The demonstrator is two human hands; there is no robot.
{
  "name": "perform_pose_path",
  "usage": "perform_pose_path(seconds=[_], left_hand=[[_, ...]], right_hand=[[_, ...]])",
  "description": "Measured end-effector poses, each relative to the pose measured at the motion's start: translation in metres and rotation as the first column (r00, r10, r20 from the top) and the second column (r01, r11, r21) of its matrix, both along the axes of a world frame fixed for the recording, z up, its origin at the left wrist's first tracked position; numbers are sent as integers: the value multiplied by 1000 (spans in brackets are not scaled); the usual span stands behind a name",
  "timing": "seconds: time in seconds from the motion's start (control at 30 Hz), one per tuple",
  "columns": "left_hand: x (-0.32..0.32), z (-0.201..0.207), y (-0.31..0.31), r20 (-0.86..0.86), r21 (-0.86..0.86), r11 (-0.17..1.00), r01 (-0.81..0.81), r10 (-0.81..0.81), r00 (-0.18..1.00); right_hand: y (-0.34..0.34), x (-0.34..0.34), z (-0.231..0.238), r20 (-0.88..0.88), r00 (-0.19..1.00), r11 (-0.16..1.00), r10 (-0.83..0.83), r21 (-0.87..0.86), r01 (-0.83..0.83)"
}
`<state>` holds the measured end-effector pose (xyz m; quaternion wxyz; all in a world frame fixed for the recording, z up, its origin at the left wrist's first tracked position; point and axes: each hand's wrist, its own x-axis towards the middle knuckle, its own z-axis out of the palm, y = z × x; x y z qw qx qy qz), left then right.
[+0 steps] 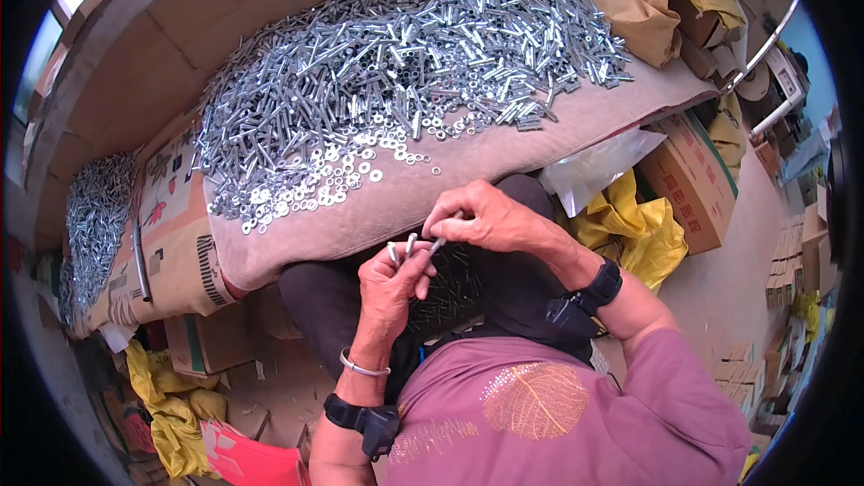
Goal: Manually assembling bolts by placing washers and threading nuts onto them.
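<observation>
In front of my lap, my left hand is closed around several short metal bolts, whose pale ends stick up between the fingers. My right hand pinches the upper end of a dark metal bolt, and its lower end meets the left thumb and fingertips. Ahead of both hands, a large heap of shiny metal bolts and sleeves covers a pinkish padded cloth. Loose flat washers lie along the heap's near edge. Between my legs, more dark bolts show partly behind the hands.
On the left, a smaller heap of metal pieces lies beside a patterned cardboard sheet with a metal rod. A cardboard box and yellow sacks stand at right. A red object sits at lower left.
</observation>
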<state>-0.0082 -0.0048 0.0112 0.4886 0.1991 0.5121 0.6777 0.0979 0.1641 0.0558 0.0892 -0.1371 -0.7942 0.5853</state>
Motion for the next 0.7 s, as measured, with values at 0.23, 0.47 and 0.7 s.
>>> perform_pose_path(seconds=[0.23,0.47,0.7], left_hand=[[-1,-10,0,74,37,996,-85,82,994],[-9,-7,3,214,129,969,-212,182,960],[-27,-12,-4,349,71,954,-292,250,903]], right_hand=[[-15,-20,-7,6,999,998,-51,29,51],[-31,-42,-21,51,990,990,-132,-41,134],[-18,-69,-15,-108,971,946,-212,227,232]])
